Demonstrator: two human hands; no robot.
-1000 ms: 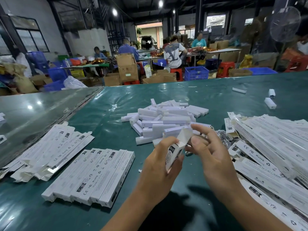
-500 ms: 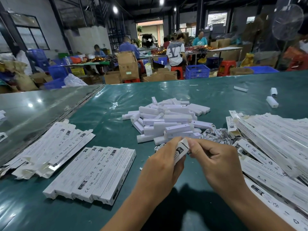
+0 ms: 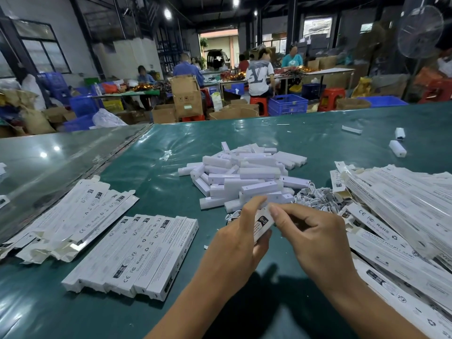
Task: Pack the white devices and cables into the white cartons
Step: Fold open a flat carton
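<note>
My left hand grips the white carton, its long axis pointing away; my right hand pinches its far end flap.

Operator: two bare forearms enter from the bottom edge. Left hand and right hand both ungloved. Arms uncovered along all of their visible length. Fingernails short and plain where they show. Slender fingers, smooth knuckles.
</note>
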